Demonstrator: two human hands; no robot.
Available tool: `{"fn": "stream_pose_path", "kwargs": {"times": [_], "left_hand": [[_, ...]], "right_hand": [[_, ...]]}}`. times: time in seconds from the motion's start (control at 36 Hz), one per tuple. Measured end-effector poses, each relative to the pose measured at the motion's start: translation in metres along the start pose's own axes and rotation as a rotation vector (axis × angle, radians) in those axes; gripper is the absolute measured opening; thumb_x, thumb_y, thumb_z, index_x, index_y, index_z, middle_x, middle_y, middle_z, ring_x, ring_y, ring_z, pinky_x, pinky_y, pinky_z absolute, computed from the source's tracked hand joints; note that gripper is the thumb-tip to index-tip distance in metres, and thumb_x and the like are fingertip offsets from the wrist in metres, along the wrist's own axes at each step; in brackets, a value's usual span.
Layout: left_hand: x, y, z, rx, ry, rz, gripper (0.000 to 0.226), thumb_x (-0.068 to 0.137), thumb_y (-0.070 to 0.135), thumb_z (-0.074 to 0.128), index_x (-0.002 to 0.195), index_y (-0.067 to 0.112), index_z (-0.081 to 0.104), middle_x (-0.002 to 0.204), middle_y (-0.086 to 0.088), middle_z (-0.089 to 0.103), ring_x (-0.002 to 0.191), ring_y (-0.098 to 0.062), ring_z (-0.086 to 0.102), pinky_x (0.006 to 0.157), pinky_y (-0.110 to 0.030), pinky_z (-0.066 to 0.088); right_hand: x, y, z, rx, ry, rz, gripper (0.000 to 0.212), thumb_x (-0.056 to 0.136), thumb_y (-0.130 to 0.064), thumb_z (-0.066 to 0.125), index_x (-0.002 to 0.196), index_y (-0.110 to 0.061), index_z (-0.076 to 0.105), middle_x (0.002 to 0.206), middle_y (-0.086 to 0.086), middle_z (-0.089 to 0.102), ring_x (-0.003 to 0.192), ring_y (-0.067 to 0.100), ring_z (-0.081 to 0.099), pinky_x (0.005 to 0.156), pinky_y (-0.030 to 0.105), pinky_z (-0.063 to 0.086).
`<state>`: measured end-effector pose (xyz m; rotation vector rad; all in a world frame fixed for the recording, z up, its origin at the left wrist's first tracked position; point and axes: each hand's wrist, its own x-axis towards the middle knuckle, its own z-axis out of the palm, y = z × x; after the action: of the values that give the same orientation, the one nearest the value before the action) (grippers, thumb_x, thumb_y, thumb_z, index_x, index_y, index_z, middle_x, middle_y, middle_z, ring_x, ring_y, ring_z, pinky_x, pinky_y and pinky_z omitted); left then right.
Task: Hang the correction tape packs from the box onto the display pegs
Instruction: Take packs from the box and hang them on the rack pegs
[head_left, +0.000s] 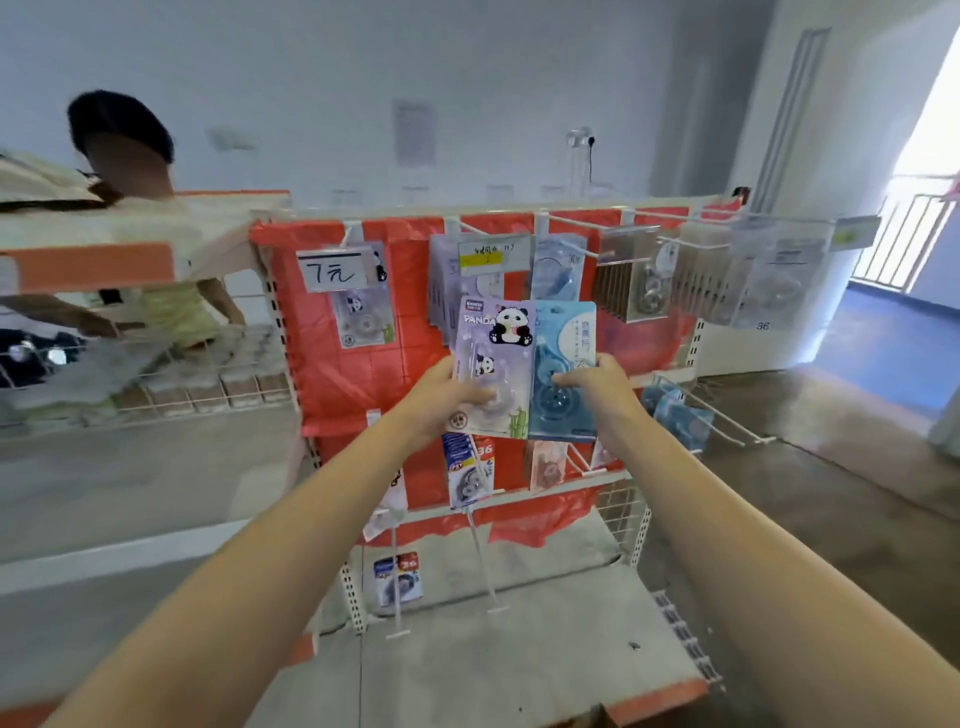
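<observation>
1. Head view: two correction tape packs are held up side by side in front of the display rack (363, 374), their inner edges touching or overlapping; one is the purple panda pack (496, 358), the other the blue pack (566, 358).
2. The left hand (441, 400) grips the purple panda pack at its lower left, thumb across the front, fingers (441, 371) curled behind the card.
3. The right hand (597, 384) grips the blue pack at its lower right, thumb pressed on the clear blister, fingers curled round the edge.
4. Both forearms reach forward and upward from the bottom corners of the frame, converging at the packs.
5. Top row of pegs (582, 221): at least five groups of hung packs can be counted, though blur prevents an exact tally within each; the leftmost group carries a handwritten price tag (332, 273), the next a yellow-striped label (491, 254).
6. Lower rows: about two hung packs marked "36" (470, 470) show, with several bare pegs projecting forward.
7. The rack has a red backing panel, white perforated uprights and a pale base shelf (519, 649) edged in orange.
8. To the left stands a wire-basket shelf (156, 384), behind which another person (156, 249) is partly visible.
9. The room has white walls and a grey-brown floor (831, 493); bright daylight enters at the right.
</observation>
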<state>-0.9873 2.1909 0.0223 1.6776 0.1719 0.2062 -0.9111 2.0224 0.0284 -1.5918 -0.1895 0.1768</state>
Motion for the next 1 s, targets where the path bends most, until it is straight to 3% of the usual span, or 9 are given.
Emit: {"fn": "stream_pose_path", "kwargs": {"times": [0.06, 0.17, 0.28, 0.33, 0.53, 0.64, 0.72, 0.81, 1.0], "left_hand": [[-0.009, 0.001, -0.003, 0.001, 0.009, 0.004, 0.025, 0.086, -0.009, 0.060, 0.098, 0.012, 0.055, 0.096, -0.006, 0.064, 0.085, -0.017, 0.062, 0.078, -0.025, 0.051], [-0.025, -0.007, -0.011, -0.073, 0.097, 0.005, 0.034, 0.085, -0.001, 0.066, 0.116, 0.003, 0.053, 0.118, -0.017, 0.063, 0.108, -0.030, 0.061, 0.098, -0.042, 0.047], [-0.038, -0.020, -0.024, -0.112, 0.131, 0.001, 0.031, 0.083, 0.007, 0.070, 0.110, 0.012, 0.055, 0.119, -0.016, 0.063, 0.115, -0.033, 0.058, 0.105, -0.050, 0.041], [-0.044, -0.023, -0.032, -0.173, 0.143, 0.004, 0.042, 0.079, 0.014, 0.074, 0.116, 0.015, 0.055, 0.121, -0.014, 0.064, 0.117, -0.035, 0.057, 0.104, -0.055, 0.041], [-0.063, -0.020, -0.072, -0.228, 0.242, 0.057, 0.066, 0.093, 0.026, 0.060, 0.149, 0.019, 0.025, 0.152, -0.001, 0.032, 0.139, -0.025, 0.030, 0.105, -0.049, 0.032], [-0.066, -0.014, -0.092, -0.250, 0.305, 0.085, 0.076, 0.093, 0.026, 0.060, 0.152, 0.020, 0.014, 0.158, -0.002, 0.019, 0.143, -0.026, 0.024, 0.111, -0.056, 0.024], [-0.065, -0.008, -0.102, -0.237, 0.336, 0.094, 0.073, 0.090, 0.030, 0.063, 0.150, 0.022, 0.022, 0.156, -0.002, 0.026, 0.142, -0.027, 0.028, 0.110, -0.056, 0.027], [-0.059, -0.005, -0.109, -0.193, 0.349, 0.099, 0.072, 0.087, 0.033, 0.066, 0.147, 0.022, 0.029, 0.152, -0.002, 0.035, 0.138, -0.026, 0.034, 0.109, -0.056, 0.030], [-0.051, -0.009, -0.111, -0.226, 0.482, 0.126, 0.075, 0.085, 0.033, 0.067, 0.148, 0.022, 0.029, 0.153, -0.003, 0.035, 0.139, -0.025, 0.034, 0.108, -0.062, 0.031]], "right_hand": [[-0.012, -0.003, 0.002, -0.006, 0.000, -0.001, 0.036, 0.084, -0.001, 0.065, 0.111, -0.010, 0.043, 0.106, 0.005, 0.054, 0.084, 0.012, 0.050, 0.062, 0.027, 0.034], [-0.034, -0.004, 0.010, -0.026, -0.019, -0.006, 0.039, 0.084, -0.001, 0.066, 0.112, -0.010, 0.041, 0.104, 0.004, 0.054, 0.087, 0.012, 0.050, 0.062, 0.025, 0.037], [-0.048, -0.006, 0.022, -0.058, -0.077, -0.027, 0.040, 0.085, 0.002, 0.065, 0.115, -0.008, 0.041, 0.100, 0.004, 0.053, 0.079, 0.007, 0.050, 0.061, 0.021, 0.041], [-0.052, -0.009, 0.031, -0.076, -0.117, -0.037, 0.039, 0.085, 0.005, 0.064, 0.114, -0.008, 0.040, 0.099, 0.003, 0.054, 0.079, 0.006, 0.051, 0.061, 0.020, 0.041], [-0.058, -0.021, 0.080, -0.089, -0.274, -0.134, 0.030, 0.084, 0.013, 0.061, 0.089, -0.015, 0.051, 0.098, 0.002, 0.059, 0.081, 0.007, 0.057, 0.066, 0.016, 0.045], [-0.051, -0.022, 0.102, -0.089, -0.333, -0.148, 0.029, 0.086, 0.011, 0.060, 0.105, -0.010, 0.054, 0.102, 0.002, 0.062, 0.097, 0.016, 0.058, 0.087, 0.027, 0.047], [-0.041, -0.022, 0.113, -0.085, -0.335, -0.132, 0.035, 0.085, 0.008, 0.062, 0.117, -0.003, 0.051, 0.116, 0.008, 0.062, 0.109, 0.021, 0.058, 0.100, 0.037, 0.044], [-0.029, -0.021, 0.120, -0.106, -0.321, -0.127, 0.049, 0.085, 0.004, 0.066, 0.128, -0.001, 0.045, 0.123, 0.011, 0.059, 0.115, 0.025, 0.056, 0.098, 0.038, 0.046], [-0.002, -0.019, 0.129, -0.113, -0.354, -0.097, 0.051, 0.083, 0.004, 0.067, 0.129, -0.001, 0.046, 0.122, 0.012, 0.062, 0.112, 0.025, 0.059, 0.088, 0.032, 0.049]]}}
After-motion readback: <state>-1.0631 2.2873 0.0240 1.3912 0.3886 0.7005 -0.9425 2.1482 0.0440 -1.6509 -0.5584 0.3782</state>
